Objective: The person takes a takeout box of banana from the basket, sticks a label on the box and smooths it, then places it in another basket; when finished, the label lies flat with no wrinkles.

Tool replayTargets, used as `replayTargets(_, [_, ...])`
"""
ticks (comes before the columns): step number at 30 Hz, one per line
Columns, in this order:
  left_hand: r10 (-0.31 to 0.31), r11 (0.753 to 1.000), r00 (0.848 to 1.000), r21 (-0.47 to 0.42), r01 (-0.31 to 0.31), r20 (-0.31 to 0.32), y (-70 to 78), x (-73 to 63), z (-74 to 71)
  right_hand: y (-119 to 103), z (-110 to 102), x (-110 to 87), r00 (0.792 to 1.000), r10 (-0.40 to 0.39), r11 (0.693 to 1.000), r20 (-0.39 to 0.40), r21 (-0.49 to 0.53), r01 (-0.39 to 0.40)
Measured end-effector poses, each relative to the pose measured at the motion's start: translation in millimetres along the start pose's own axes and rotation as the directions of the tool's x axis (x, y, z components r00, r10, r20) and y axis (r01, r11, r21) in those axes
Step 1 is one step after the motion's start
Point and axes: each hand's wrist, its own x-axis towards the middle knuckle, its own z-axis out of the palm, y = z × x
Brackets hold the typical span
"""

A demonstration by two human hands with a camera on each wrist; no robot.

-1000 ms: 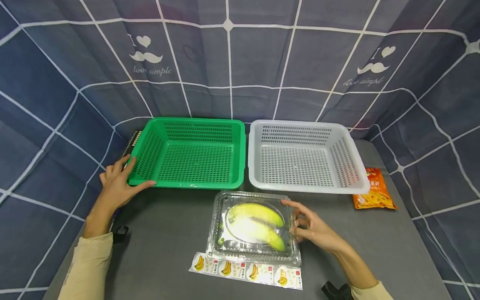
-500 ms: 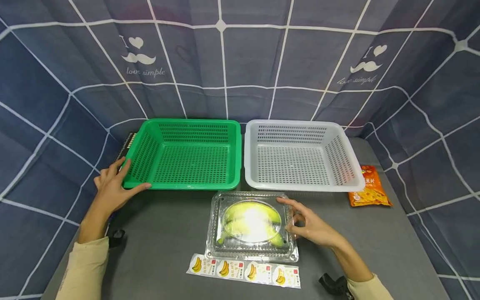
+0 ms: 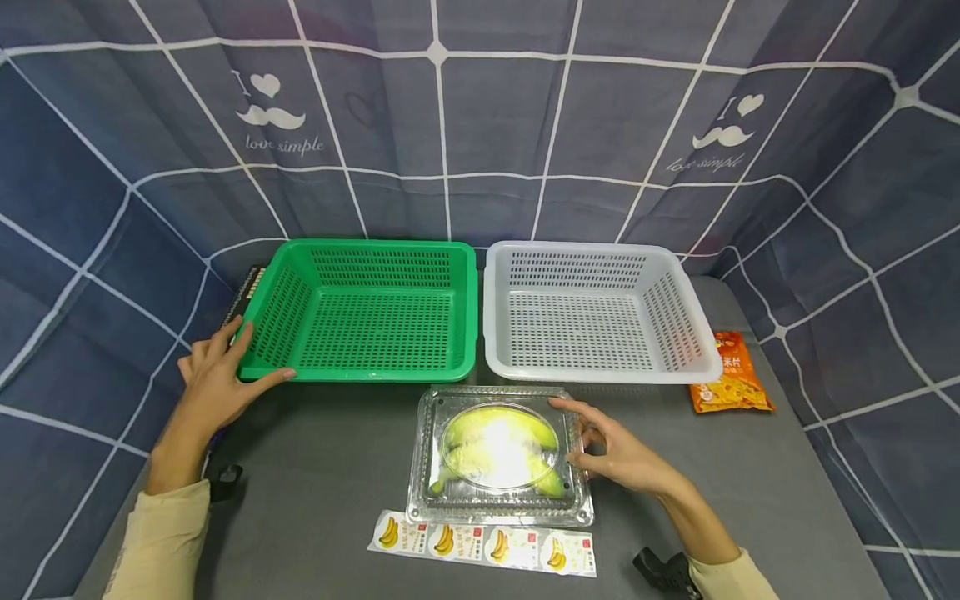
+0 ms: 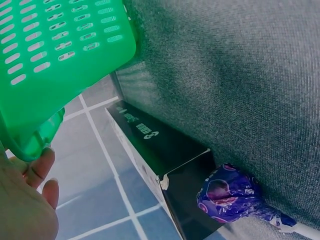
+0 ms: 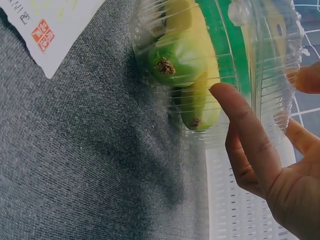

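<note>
My left hand (image 3: 212, 387) grips the front left corner of a green plastic basket (image 3: 360, 375). In the left wrist view its fingers (image 4: 42, 167) curl under the basket's rim. My right hand (image 3: 618, 447) holds the right edge of a clear plastic clamshell box (image 3: 423, 467), which lies on the table with its lid down. Yellow-green bananas (image 3: 498, 450) are inside, partly hidden by glare on the lid. In the right wrist view the banana tips (image 5: 177, 62) show through the ribbed wall, with one finger (image 5: 245, 120) against it.
A strip of banana stickers (image 3: 483, 546) lies in front of the box. To the right of the green basket stands a white basket (image 3: 600, 375), with an orange snack bag (image 3: 731, 383) beside it. A black box (image 4: 160, 145) and a purple-wrapped lollipop (image 4: 227, 192) lie left of the green basket.
The head view has turned slightly, so everything drifts a little to the left in it. Both hands keep their places on the basket and the clamshell box.
</note>
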Motion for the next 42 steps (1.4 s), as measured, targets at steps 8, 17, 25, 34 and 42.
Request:
replayTargets(8, [-0.007,1.000,1.000,-0.016,0.007,0.010,0.5,0.9,0.8,0.4,1.1,0.5,1.000,0.007,1.000,-0.015,-0.007,-0.007])
replayTargets(17, [0.066,0.995,0.992,-0.068,-0.074,-0.109,16.9,2.5,3.9,3.5,-0.1,-0.6,1.000,0.007,1.000,-0.018,0.027,-0.006])
replayTargets(25, [0.389,0.815,0.835,-0.277,-0.509,-0.389,88.4,-42.0,11.7,5.0,1.8,0.4,1.000,0.022,0.996,0.019,0.089,-0.023])
replayTargets(34, [0.537,0.675,0.843,-0.594,-0.437,-0.010,110.3,-89.2,42.1,3.7,5.1,-1.0,0.999,0.049,0.995,0.003,0.083,-0.049])
replayTargets(42, [0.626,0.593,0.746,-0.759,-0.269,0.225,106.2,-105.8,75.7,6.2,3.0,-1.6,1.000,0.011,0.997,-0.007,0.071,-0.010])
